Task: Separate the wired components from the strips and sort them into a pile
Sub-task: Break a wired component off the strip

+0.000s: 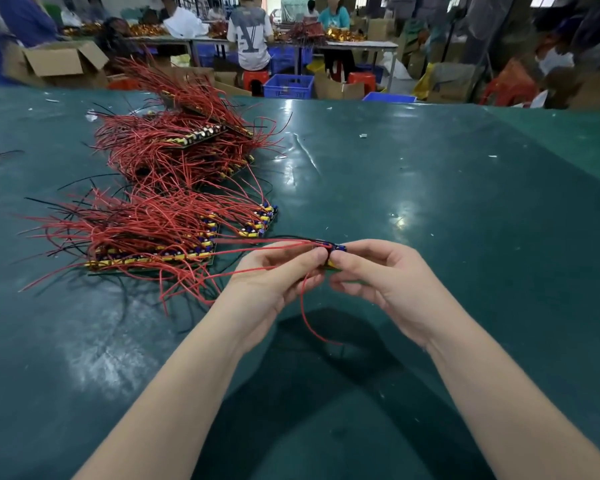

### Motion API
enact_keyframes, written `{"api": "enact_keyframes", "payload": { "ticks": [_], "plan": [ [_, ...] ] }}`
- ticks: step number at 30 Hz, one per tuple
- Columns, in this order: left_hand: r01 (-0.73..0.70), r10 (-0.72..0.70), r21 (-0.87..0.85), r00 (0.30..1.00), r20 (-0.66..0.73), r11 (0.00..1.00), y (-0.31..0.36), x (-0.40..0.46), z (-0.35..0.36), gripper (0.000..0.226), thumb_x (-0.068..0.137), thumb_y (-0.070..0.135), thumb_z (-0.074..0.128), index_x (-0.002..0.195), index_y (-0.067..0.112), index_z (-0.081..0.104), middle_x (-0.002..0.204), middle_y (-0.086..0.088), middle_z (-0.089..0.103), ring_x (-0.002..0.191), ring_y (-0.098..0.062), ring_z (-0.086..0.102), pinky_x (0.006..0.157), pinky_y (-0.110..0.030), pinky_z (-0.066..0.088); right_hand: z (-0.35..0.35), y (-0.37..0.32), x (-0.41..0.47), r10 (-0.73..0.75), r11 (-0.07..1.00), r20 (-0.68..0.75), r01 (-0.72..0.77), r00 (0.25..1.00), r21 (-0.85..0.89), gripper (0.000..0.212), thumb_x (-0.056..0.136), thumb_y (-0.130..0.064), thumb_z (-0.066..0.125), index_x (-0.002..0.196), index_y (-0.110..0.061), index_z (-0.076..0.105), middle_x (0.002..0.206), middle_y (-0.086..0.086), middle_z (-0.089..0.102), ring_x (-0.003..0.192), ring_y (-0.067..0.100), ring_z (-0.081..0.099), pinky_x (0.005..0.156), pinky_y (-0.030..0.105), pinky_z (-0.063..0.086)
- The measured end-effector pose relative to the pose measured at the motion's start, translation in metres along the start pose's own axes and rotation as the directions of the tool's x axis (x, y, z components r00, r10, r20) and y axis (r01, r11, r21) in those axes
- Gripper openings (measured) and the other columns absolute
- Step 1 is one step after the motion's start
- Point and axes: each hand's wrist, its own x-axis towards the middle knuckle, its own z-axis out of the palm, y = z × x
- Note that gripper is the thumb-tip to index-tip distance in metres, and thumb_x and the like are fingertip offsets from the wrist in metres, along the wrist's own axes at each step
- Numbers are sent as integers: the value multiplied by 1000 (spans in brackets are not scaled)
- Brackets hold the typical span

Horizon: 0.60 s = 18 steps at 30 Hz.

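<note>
Red-wired strip piece (331, 252) is pinched between the fingers of the left hand (274, 275) and right hand (374, 275), above the tabletop (430, 188) near its front edge. Step: snapping one component free. Next: bend apart, then place it. Two heaps (174, 188) lie left.

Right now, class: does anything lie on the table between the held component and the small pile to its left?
Nothing solid. Both hands, left hand and right hand, pinch the component; only its own red wires trail over bare table toward the small pile.
</note>
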Motion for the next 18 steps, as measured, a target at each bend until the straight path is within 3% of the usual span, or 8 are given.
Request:
{"api": "enact_keyframes", "payload": {
  "ticks": [4, 10, 14, 18],
  "plan": [
    [24, -26, 109, 999, 22, 994, -1, 0, -3, 27, 61, 22, 75, 85, 11, 76, 86, -1, 75, 78, -8, 70, 68, -17, 56, -4, 3, -3, -9, 1000, 28, 9, 1000, 2, 20, 63, -25, 79, 79, -14, 78, 86, 10, 75, 76, 19, 72, 70, 24, 57],
    [46, -63, 121, 988, 140, 992, 0, -3, -5, 27, 59, 25, 77, 84, 15, 79, 86, -1, 75, 80, -7, 69, 67, -15, 53, -9, 2, -9, -4, 1000, 80, 4, 997, -1, 25, 67, -24, 76, 87, -9, 78, 94, 16, 74, 86, 27, 72, 73, 26, 57],
    [97, -114, 122, 984, 140, 988, 0, -3, -5, 21, 58, 25, 75, 78, 19, 79, 79, 3, 74, 68, -2, 67, 62, -14, 54, -11, 3, -9, 9, 1000, 107, -11, 994, 18, 18, 72, -19, 72, 86, -9, 78, 92, 14, 75, 83, 23, 73, 71, 25, 57],
    [183, -191, 58, 969, 160, 981, 2, -4, -5, 17, 62, 25, 71, 77, 21, 79, 78, 3, 74, 66, -3, 68, 61, -15, 54, -11, 1, -9, 41, 994, 161, -56, 986, 91, 25, 76, -15, 67, 95, 0, 74, 95, 19, 73, 81, 23, 72, 69, 25, 56]
  ]
}}
